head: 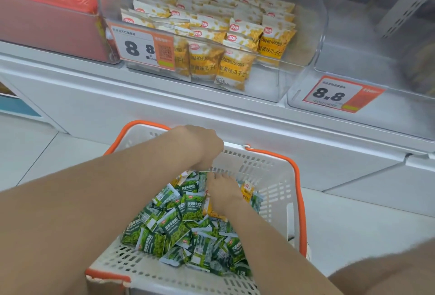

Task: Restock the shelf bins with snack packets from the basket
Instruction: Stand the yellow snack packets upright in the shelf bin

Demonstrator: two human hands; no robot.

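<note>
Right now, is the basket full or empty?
Partly full: green packets heap across the basket, with a few yellow packets, and bare floor shows at its near end.

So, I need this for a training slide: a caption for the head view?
Left hand and right hand reach into the basket of green packets, below a bin of yellow packets.

The basket [270, 177] stands open above; the clear bin's [259, 78] front wall bars low entry.
</note>
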